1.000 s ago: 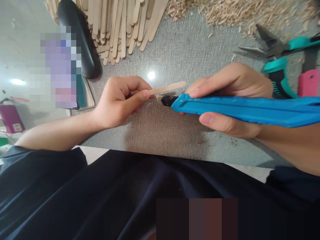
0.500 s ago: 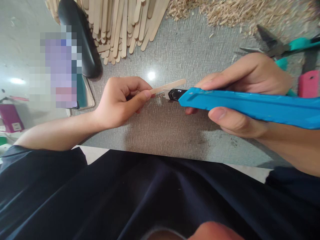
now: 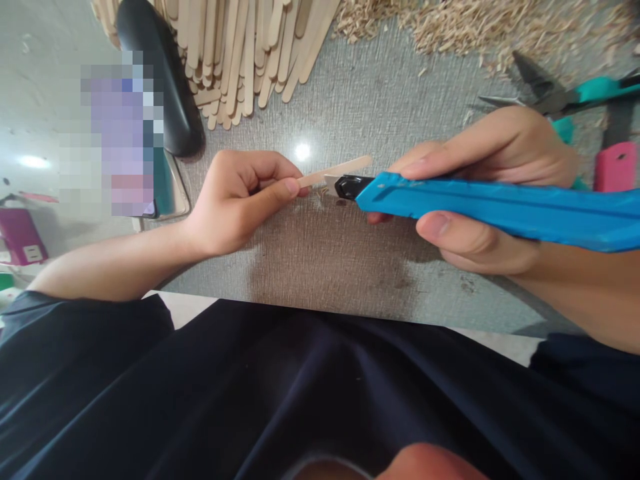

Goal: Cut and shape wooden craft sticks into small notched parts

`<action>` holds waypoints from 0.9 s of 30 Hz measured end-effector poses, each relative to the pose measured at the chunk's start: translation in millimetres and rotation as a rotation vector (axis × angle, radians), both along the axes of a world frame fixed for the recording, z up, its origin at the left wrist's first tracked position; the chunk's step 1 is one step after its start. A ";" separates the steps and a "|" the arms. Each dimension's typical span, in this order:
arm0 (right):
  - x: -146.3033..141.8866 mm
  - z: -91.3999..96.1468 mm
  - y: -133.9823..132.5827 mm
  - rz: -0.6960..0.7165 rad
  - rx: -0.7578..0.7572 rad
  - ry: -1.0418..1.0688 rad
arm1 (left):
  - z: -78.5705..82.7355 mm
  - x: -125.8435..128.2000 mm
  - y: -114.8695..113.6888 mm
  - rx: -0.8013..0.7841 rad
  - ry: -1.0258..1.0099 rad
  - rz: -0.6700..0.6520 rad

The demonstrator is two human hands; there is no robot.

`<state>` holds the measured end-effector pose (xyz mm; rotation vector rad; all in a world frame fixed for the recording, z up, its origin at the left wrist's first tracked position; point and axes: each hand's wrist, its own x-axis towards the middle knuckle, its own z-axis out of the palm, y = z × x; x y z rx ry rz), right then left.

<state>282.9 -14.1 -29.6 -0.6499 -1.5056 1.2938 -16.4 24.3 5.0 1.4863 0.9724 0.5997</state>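
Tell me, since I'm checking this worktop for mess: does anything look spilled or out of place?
Yes: wood shavings lie strewn loose along the far right of the worktop, in no visible container, some close to the open pliers. No damage stands out.

Left of the frame's centre, the left hand (image 3: 235, 203) has one end of a stick (image 3: 353, 164) between its fingers (image 3: 289, 189), the stick slanting up rightward above the surface (image 3: 325, 273). The cutter (image 3: 480, 205) lies along the right hand (image 3: 530, 147), blade end at the stick's lower edge, other end reaching the right edge. At top, left of centre, a pile of sticks (image 3: 240, 53) rests on the surface; shavings (image 3: 465, 30) spread from its right towards the upper right corner. Below them, pliers (image 3: 553, 100) lie partly behind the right hand. A case (image 3: 177, 110) lies left of the pile.
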 end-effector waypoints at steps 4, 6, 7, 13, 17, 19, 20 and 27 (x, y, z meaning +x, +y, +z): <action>-0.3 -1.2 2.3 0.025 -0.006 0.048 | -7.5 -2.8 5.5 0.012 -0.116 -0.028; -3.3 -3.2 2.6 0.012 0.022 0.062 | -12.6 -4.7 8.6 0.014 -0.172 -0.079; -4.9 -4.5 2.3 -0.008 0.040 0.068 | -14.7 -5.4 9.7 0.020 -0.207 -0.112; -1.0 -6.3 2.3 -0.064 0.029 -0.019 | -11.7 -3.2 4.8 0.033 -0.115 -0.032; 6.4 -0.9 7.0 0.043 0.056 -0.116 | -3.4 -0.4 -0.4 0.052 0.010 0.003; 6.1 1.3 7.7 0.016 0.053 -0.107 | -0.9 0.4 -1.4 0.029 0.039 0.005; 5.3 1.9 7.5 0.008 0.040 -0.099 | -0.2 0.6 -1.7 0.024 0.041 0.004; 3.3 4.2 5.2 0.018 0.014 -0.091 | -1.0 0.5 -2.0 0.016 0.050 0.013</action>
